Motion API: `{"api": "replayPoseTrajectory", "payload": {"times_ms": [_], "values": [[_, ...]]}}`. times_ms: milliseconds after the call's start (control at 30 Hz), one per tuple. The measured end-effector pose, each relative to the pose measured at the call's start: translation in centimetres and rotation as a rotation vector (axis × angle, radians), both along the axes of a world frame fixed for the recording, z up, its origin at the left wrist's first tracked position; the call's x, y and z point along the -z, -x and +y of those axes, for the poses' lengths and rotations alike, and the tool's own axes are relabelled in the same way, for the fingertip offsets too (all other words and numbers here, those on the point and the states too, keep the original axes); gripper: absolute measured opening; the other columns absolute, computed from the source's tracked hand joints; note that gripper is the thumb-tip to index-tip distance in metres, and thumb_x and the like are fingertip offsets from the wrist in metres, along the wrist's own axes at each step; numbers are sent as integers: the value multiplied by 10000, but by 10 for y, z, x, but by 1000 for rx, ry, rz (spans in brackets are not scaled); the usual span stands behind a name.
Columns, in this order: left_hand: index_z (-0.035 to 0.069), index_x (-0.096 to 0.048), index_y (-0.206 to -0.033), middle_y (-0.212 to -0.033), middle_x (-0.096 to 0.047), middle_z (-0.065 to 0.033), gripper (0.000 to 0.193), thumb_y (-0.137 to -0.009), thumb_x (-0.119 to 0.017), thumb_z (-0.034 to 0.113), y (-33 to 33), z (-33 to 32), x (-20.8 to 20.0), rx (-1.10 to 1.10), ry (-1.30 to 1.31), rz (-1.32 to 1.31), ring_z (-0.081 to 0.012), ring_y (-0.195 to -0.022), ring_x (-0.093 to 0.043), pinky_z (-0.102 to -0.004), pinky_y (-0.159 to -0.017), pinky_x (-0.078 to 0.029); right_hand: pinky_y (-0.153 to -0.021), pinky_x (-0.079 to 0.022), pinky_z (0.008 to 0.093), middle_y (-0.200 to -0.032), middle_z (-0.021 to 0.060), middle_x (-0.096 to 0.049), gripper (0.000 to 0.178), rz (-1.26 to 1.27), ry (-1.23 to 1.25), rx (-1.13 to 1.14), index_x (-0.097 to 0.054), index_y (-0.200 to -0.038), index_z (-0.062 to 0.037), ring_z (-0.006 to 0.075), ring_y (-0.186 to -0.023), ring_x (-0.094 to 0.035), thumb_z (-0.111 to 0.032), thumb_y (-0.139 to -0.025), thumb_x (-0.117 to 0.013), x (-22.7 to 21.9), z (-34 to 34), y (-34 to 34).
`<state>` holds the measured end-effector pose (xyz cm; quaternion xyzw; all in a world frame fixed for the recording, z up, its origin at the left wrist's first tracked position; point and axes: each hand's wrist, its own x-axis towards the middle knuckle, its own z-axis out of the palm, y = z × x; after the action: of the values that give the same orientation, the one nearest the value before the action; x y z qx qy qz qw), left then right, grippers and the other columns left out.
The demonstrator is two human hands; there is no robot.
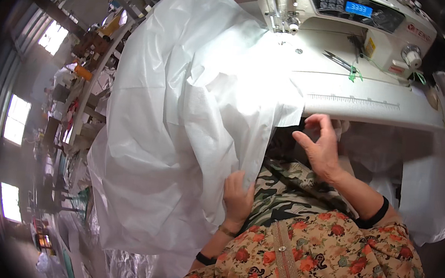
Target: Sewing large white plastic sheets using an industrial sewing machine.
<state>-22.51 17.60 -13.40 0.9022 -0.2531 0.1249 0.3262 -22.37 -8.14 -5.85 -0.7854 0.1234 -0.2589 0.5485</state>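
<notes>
A large white plastic sheet [145,146] spreads over the left of the sewing table and hangs down in folds toward my lap. My left hand [237,197] is closed on the near edge of this sheet, with its fingertips partly lost in the folds. Just off the table's front edge, to the right of the sheet, my right hand [320,147] is raised with thumb and fingers apart and nothing between them. A white sewing machine [351,16] with a lit blue display stands at the back. The sheet lies in front of its needle area, brightly lit.
Dark thread snips [341,61] with green string lie on the sewing table [370,95], behind a printed ruler scale. White plastic material [432,185] hangs at the right. A cluttered long bench [94,86] runs along the left, before bright windows.
</notes>
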Motion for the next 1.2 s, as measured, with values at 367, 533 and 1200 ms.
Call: {"api": "replayPoseTrajectory", "payload": {"times_ms": [367,533,1200], "values": [[6,-592,-1024,-822,-662,-59,122,-902,-599,11,-26,-6,-27,77,263,476,-162,-705,-637,-289,-611,-479,-668,-482,286,-769,60,-621,337,-24,-414,-90,-605,-936,49,120,-712,-582,-281,-969,-549,37,6,-35],[11,-618,-1038,-954,-678,-40,156,-882,-626,10,-5,13,-95,262,1017,1067,-77,-823,-621,-217,-717,-489,-583,-441,263,-699,4,-582,349,-31,-125,-364,-605,-843,24,77,-665,-530,-283,-984,-516,-5,-25,-5],[1,-617,-894,-770,-589,55,112,-954,-583,89,-68,-60,-185,366,643,662,11,-672,-480,-166,-594,-388,-1018,-417,377,-1321,190,-508,515,-170,-563,-333,-360,-1386,49,256,-1241,-482,-96,-902,-462,-23,68,-70]]}}
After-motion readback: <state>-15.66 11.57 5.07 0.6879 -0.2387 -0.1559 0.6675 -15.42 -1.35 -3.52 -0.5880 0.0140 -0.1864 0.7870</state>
